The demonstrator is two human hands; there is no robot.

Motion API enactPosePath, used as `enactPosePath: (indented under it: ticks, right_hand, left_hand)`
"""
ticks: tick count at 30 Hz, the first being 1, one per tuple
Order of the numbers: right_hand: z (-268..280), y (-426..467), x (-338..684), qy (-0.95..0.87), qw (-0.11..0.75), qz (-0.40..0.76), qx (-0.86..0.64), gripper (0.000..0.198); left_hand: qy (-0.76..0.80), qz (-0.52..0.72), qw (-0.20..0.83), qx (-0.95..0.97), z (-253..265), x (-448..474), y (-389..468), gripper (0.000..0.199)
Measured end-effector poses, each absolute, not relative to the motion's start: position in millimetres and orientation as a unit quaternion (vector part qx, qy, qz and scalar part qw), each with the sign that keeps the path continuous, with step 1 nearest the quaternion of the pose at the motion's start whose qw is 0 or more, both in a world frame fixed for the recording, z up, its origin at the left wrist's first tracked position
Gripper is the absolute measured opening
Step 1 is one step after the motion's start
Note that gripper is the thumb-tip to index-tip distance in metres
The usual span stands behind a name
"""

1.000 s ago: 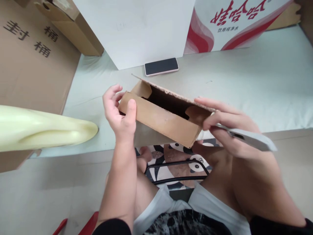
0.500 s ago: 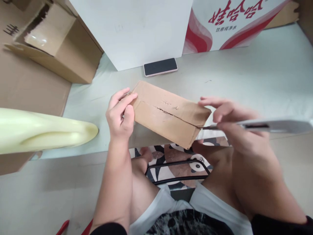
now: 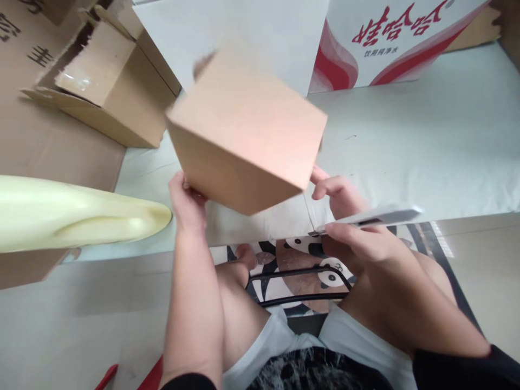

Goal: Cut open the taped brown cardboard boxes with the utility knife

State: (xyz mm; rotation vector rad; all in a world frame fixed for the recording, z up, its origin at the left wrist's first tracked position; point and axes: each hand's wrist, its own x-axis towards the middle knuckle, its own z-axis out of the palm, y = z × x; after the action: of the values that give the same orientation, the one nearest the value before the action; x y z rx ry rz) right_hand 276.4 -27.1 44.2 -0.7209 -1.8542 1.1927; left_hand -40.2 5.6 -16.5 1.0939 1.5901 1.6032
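A brown cardboard box [image 3: 244,130] is raised and tilted over the bench, two plain faces towards me, slightly blurred. My left hand [image 3: 187,203] grips its lower left side, with the fingers mostly hidden behind it. Between the thumb and fingers of my right hand [image 3: 357,222] is a pale utility knife [image 3: 377,215], its blade pointing left below the box. The right fingertips reach close to the box's right lower corner; whether they touch it I cannot tell.
At the back stand a white carton [image 3: 264,32] and a red-and-white printed carton [image 3: 390,43]. An opened cardboard box [image 3: 130,92] is at the left, with a pale yellow-green smooth object [image 3: 89,216] jutting in before it. A panda-patterned mat [image 3: 292,257] lies below the bench's edge.
The box has been lifted and turned, so its slit face no longer shows and it hides the phone. My right hand has drawn the knife away from the seam, down and left.
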Motion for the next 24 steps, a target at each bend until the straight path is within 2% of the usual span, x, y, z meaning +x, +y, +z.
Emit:
enactPosePath:
  ticks: [5,7,10,14,17,19,21,24]
  right_hand:
    - [64,-41,276,-0.708,0.437,0.456,-0.316,0.028]
    - [72,-44,276,-0.674,0.481,0.473,-0.300,0.028]
    - [79,-46,281,-0.633,0.509,0.508,-0.287,0.030]
    - [76,-41,292,-0.601,0.502,0.530,-0.327,0.030]
    - [67,-36,299,-0.591,0.492,0.549,-0.329,0.028]
    - [63,-33,300,-0.606,0.461,0.552,-0.338,0.030]
    - [63,-31,299,-0.644,0.425,0.545,-0.328,0.034]
    - [67,-31,295,-0.724,0.360,0.515,-0.285,0.042]
  left_hand:
    - [0.545,0.396,0.620,0.402,-8,-10,-3,0.079]
    - [0.531,0.317,0.671,0.409,-4,-2,-6,0.074]
    - [0.544,0.270,0.675,0.419,1,2,-8,0.058]
    - [0.569,0.187,0.644,0.477,5,4,-7,0.055]
    - [0.593,0.170,0.591,0.520,5,7,-2,0.041]
    - [0.628,0.243,0.517,0.529,3,9,3,0.037]
    - [0.644,0.382,0.408,0.522,0,10,7,0.040]
    - [0.558,0.555,0.276,0.552,-2,12,7,0.045]
